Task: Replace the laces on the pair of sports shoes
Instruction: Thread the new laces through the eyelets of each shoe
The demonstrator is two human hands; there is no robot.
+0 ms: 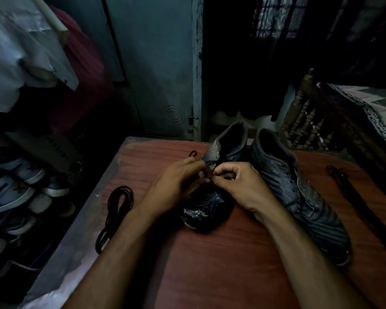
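A bundle of black laces [118, 210] lies at 9 o'clock from the hands, near the left edge of the desk [221, 264]. A dark, flat lace [352, 192] lies at 3 o'clock, past the right shoe [299, 192]. Both hands sit on top of the left shoe [210, 210], so they hide its middle part. The desk is reddish-brown wood. The room is dark. A bluish door [156, 74] stands at 12 o'clock, a bed [370, 112] with a patterned cover is at 2 o'clock, and more shoes [20, 192] sit low at 9 o'clock. The two sports shoes are dark and worn, side by side in the middle of the desk, toes near the person. The left shoe's toe has white scuffs. The left hand [176, 186] has curled fingers on the shoe's side. The right hand [241, 184] pinches something small with its fingers, but it is too dark to tell what.
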